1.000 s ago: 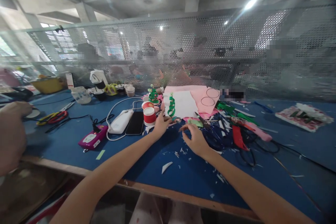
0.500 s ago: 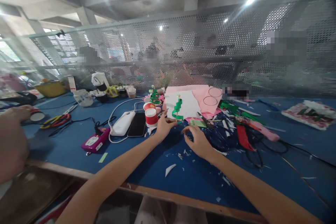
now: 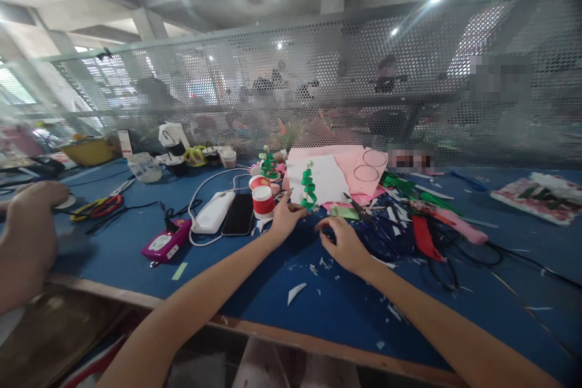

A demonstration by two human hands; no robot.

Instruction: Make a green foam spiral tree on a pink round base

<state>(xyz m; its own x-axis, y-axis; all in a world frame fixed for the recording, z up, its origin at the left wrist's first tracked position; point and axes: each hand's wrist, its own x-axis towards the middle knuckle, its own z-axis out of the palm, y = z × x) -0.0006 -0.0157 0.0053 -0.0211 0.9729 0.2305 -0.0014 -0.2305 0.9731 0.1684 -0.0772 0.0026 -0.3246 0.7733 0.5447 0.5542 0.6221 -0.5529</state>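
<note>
Biggest 1st: perforated metal screen (image 3: 218, 85) along far edge of tabletop (image 3: 264, 285) (blue, wood-trimmed front edge). Pink sheet (image 3: 354, 160), two circles drawn on it, lies nr middle of far edge; white sheet (image 3: 330, 179) overlaps it. Yellow basket (image 3: 88, 153) twd far L corner. Patterned pad (image 3: 513, 197) w/ green & white bits, nr R end. Pink-handled tool (image 3: 464, 227), R half, amid green strips & a red piece (image 3: 427, 239). Scissors (image 3: 100, 206), yellow/red handles, nr L end; co-worker's hand (image 3: 34, 206) beside them, over L end.

R hand (image 3: 343, 242): mid-tabletop, a bit back from front edge, thumb & index half curled, tips apart from spiral; can't tell if a tiny bit is held. L hand (image 3: 287, 218): just L of it, thumb & fingertips pinching the base of the green spiral.

White block (image 3: 213, 213) w/ cable, black phone (image 3: 238, 215) alongside, L of L hand; purple socket block (image 3: 166, 242) nearer front edge. Green spiral (image 3: 309, 185): abt upright, pale tip up, in front of white sheet, middle of tabletop. Small green tree (image 3: 269, 167) behind two red/white tubs (image 3: 262, 200), nr far edge. Pale green slip (image 3: 180, 271) nr front edge, L half. Smallest: white scraps (image 3: 296, 293), mid front edge.
</note>
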